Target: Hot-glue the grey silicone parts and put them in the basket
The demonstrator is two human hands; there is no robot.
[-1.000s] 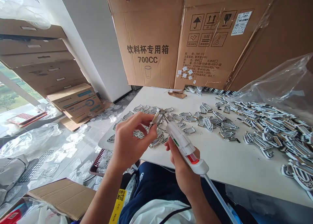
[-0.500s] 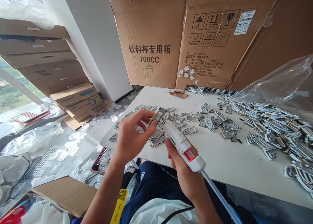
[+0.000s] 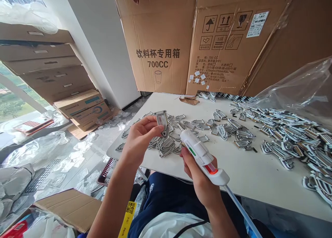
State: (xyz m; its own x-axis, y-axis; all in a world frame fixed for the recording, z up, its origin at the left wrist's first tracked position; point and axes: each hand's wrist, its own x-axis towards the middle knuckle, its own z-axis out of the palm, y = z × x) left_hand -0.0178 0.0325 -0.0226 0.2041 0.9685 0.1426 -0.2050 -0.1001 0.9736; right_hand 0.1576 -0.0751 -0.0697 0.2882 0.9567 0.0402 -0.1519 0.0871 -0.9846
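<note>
Between the thumb and fingers of my left hand (image 3: 141, 136) is a small grey frame-shaped part (image 3: 162, 121), held upright over the table. My right hand (image 3: 201, 174) is wrapped round a white cordless-looking tool with a pointed metal tip and a red-orange section (image 3: 198, 149); a pale blue-white strip trails from its rear end. The tool's tip points up and left, a short way right of the held part and apart from it. Below both hands, many similar grey parts (image 3: 166, 147) lie loosely on the white table (image 3: 233, 172).
A large heap of grey parts (image 3: 293, 134) covers the table's right side, beside clear plastic (image 3: 303, 85). Tall cardboard (image 3: 160, 27) stands behind the table. Cartons (image 3: 85, 110), a dark red basket (image 3: 105, 172) and plastic bags (image 3: 38, 144) are at the left.
My left hand has turned the grey part more upright, with its face towards the camera. My right hand and the tool have moved right and slightly down, widening the gap between tip and part.
</note>
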